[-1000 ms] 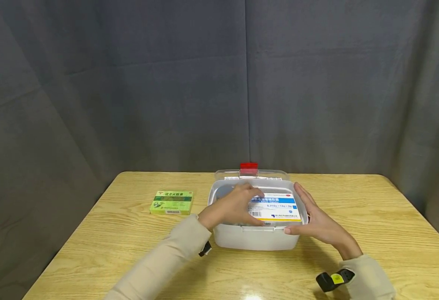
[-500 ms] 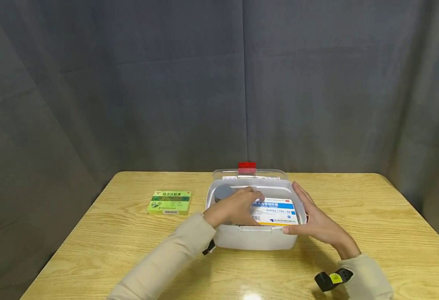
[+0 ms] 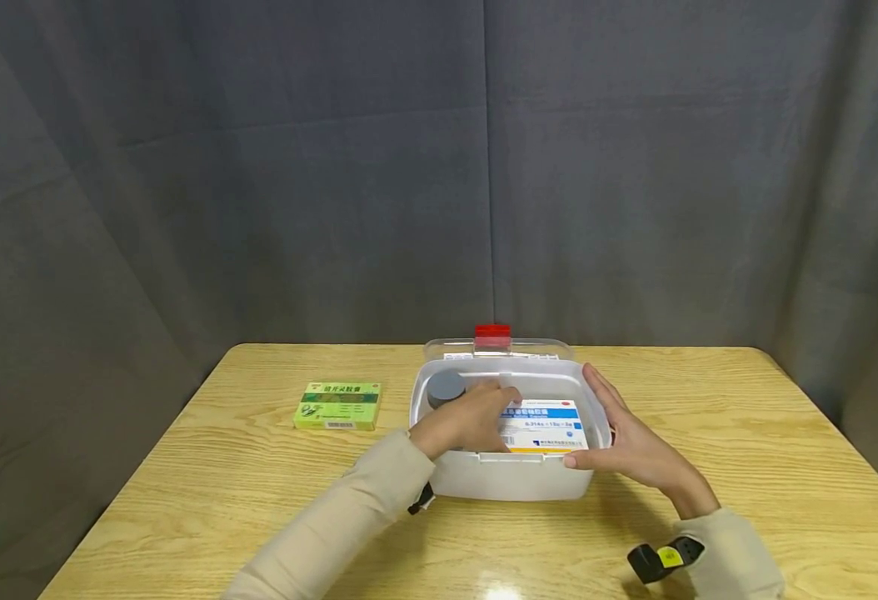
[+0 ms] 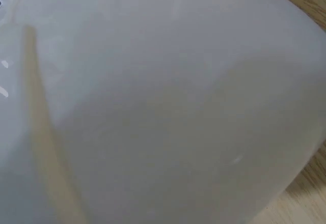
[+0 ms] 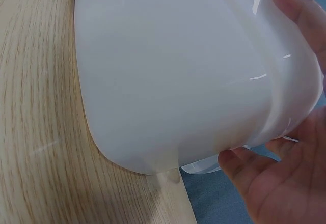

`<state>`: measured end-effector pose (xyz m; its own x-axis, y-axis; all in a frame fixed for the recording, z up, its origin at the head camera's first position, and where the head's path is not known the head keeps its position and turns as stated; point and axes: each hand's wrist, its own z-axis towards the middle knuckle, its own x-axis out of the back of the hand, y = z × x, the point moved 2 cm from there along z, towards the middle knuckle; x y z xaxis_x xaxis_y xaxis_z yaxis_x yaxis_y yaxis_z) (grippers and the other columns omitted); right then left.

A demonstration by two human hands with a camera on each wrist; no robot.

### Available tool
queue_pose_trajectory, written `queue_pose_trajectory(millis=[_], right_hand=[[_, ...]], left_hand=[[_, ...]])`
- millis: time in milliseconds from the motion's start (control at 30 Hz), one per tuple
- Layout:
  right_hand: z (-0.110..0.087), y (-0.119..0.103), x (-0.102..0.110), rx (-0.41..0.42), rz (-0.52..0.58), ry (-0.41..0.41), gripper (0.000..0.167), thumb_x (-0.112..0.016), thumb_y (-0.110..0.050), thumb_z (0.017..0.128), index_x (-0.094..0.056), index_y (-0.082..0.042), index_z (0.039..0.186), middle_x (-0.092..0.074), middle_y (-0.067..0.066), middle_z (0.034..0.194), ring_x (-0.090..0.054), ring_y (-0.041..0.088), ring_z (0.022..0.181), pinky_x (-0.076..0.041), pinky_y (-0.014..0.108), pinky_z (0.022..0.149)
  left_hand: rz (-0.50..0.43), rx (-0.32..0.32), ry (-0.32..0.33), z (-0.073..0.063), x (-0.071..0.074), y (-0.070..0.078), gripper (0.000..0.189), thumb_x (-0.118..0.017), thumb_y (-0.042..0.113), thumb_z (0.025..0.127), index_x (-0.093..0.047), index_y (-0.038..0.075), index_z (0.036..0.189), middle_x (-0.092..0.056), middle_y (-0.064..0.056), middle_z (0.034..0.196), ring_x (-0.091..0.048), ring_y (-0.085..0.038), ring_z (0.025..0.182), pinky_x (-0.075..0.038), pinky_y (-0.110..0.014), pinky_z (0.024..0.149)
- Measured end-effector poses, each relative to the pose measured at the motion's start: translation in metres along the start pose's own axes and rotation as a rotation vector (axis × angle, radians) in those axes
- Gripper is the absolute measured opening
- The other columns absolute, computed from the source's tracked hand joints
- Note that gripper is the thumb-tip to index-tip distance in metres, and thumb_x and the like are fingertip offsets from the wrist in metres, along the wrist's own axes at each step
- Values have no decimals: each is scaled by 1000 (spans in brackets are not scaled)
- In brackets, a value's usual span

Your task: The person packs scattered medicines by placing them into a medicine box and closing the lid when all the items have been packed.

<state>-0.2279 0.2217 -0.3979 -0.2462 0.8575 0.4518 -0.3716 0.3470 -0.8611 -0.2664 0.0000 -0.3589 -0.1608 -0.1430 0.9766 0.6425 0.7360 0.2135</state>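
Observation:
A white plastic storage box [image 3: 510,479] stands on the table with its lid swung back. Inside it lies a white and blue medicine box [image 3: 547,427], gripped at its left end by my left hand [image 3: 472,417], whose fingertips are partly hidden. Beside that hand is a grey round cap [image 3: 446,387] in the box's left part. My right hand [image 3: 637,446] holds the box's right end, thumb on the front rim and fingers along the side. In the right wrist view, the fingers [image 5: 249,168] curve against the box's wall. Only the box's wall [image 4: 168,96] fills most of the left wrist view.
A green medicine box [image 3: 338,406] lies flat on the wooden table [image 3: 207,500], left of the storage box. The clear lid [image 3: 454,348] with a red latch [image 3: 492,335] stands behind it. A dark grey curtain [image 3: 334,208] hangs beyond the table's far edge.
My left hand has lowered the white and blue medicine box deeper into the storage box and shifted it slightly left. The grey cap has come into fuller view. My right hand keeps its hold.

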Motion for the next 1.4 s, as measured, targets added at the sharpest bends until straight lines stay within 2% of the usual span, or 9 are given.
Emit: queue_pose_trajectory(millis=[167,433,567,700,767,900,1133,1300,1400], right_hand=[[0,0,0,1,6,-5,120,-84,-15,73,1,-17,157,6,16,160,-19,45,136,-33,65,98],[0,-1,1,4,3,-7,119,-84,-15,74,1,-17,157,6,17,159,-21,45,134,-35,66,97],[0,-1,1,6,18,-13,118,-83,-14,74,1,-16,157,7,17,159,-21,45,134,-35,64,97],[0,-1,0,6,21,-18,119,-83,-14,74,2,-16,157,7,17,159,-22,45,133,-36,63,96],[0,-1,0,4,17,-19,119,-83,-14,74,2,-17,157,7,17,159,-22,46,133,-36,65,96],[-1,-3,0,0,4,-16,119,-83,-15,74,2,-18,157,7,17,159,-19,46,135,-32,69,97],[0,-2,1,3,13,-18,120,-84,-15,73,3,-16,157,7,16,159,-17,46,135,-31,70,97],[1,1,2,0,19,-13,120,-84,-15,74,3,-17,157,7,15,159,-20,45,134,-34,67,96],[2,0,2,6,20,-19,120,-84,-14,74,3,-17,157,7,16,159,-21,45,133,-34,68,96]], left_hand=[[-22,26,0,-3,0,-2,63,-85,26,76,-57,9,129,-57,-5,118,-49,-15,108,-43,-25,93],[-119,10,-6,-10,6,-7,61,-81,31,80,-56,9,132,-53,-4,132,-45,-19,123,-39,-28,101],[-176,13,-8,-13,12,-7,63,-78,34,83,-54,11,136,-50,-3,138,-44,-18,125,-39,-33,103],[-227,-13,25,-17,20,-6,59,-76,34,85,-55,11,136,-48,-3,142,-43,-19,129,-38,-36,105],[-243,-42,66,-19,26,-7,54,-74,32,88,-56,10,134,-50,-5,140,-45,-21,127,-41,-36,103],[-304,-93,187,-23,35,-12,45,-70,24,90,-59,6,130,-56,-7,133,-56,-25,117,-48,-32,94],[-514,-146,405,-34,46,-32,36,-68,12,91,-61,4,126,-63,-12,123,-64,-25,103,-54,-31,84],[-559,-149,549,-42,55,-48,40,-68,12,90,-58,8,129,-65,-8,118,-66,-22,97,-56,-31,79],[-586,-134,604,-48,59,-59,49,-69,11,90,-53,10,136,-63,-9,123,-66,-24,100,-56,-36,79]])
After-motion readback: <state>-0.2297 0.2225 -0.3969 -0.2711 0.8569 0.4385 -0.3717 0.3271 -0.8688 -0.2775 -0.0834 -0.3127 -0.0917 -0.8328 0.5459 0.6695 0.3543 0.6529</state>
